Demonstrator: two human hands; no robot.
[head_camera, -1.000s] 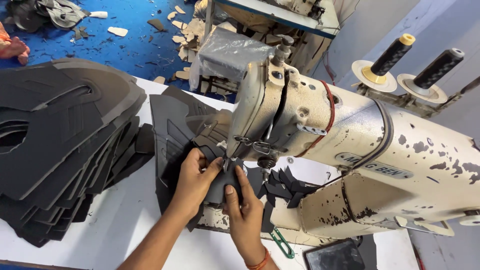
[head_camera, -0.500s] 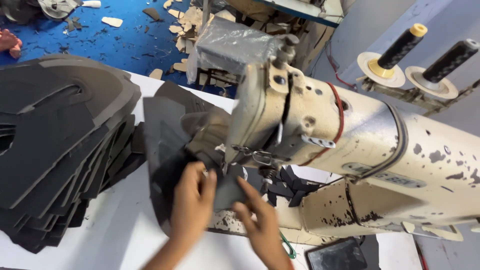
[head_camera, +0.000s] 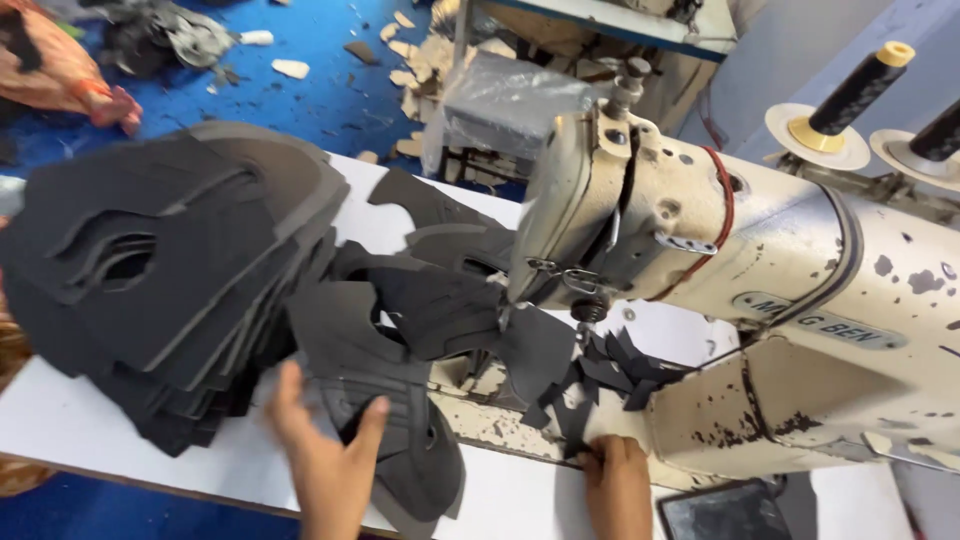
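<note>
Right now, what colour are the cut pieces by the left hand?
Dark grey, nearly black, the pieces under the left hand; seen in the head view.

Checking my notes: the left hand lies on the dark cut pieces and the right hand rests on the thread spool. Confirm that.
Half right. The left hand does lie on the dark cut pieces, but the head view shows the right hand down at the sewing machine's base, far from the thread spool.
</note>
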